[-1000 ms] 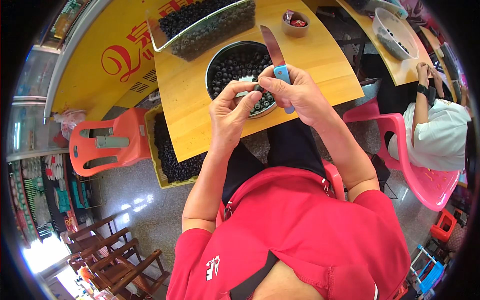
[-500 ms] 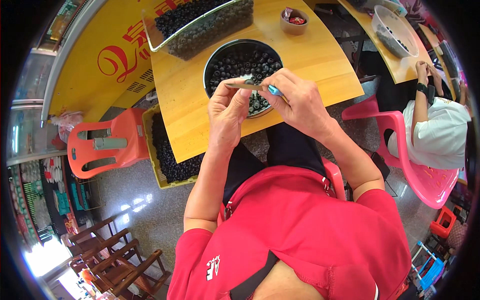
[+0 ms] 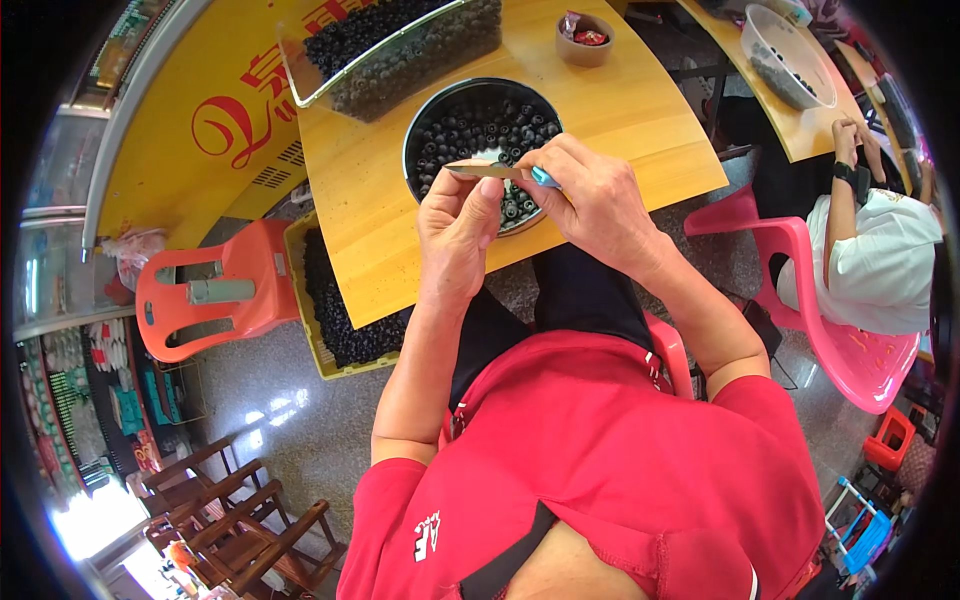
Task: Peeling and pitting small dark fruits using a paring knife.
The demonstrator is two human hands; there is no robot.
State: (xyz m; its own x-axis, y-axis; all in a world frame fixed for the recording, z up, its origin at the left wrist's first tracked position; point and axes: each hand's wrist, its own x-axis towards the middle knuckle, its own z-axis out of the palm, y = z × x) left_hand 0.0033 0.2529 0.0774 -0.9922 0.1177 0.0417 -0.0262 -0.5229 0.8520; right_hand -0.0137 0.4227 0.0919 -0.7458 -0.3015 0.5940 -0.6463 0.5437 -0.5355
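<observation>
My right hand [image 3: 592, 195] grips a small knife by its blue handle [image 3: 545, 177]. The knife's blade [image 3: 488, 171] points left, across the fingertips of my left hand [image 3: 455, 230]. That hand is closed, thumb against fingers near the blade; whatever it pinches is hidden. Just beyond both hands stands a round metal bowl [image 3: 409, 140], partly covered by them. Small dark, round snail-like shells [image 3: 470, 130] fill much of it, several with pale ring-shaped openings, and a light patch of the bowl's bottom shows between them.
On the wooden table [image 3: 640, 130] are a clear bin [image 3: 400, 85] of dark shells and a brown cup [image 3: 587, 45] with wrapped sweets. A yellow crate [image 3: 318, 350] of similar dark pieces and an orange stool [image 3: 215, 285] stand left. At right, another person [image 3: 870, 260] sits on a pink chair [image 3: 760, 240].
Both hands keep almost the same place, the knife still across the left fingertips. A dark round piece seen by the blade before no longer shows there. The view has shifted slightly.
</observation>
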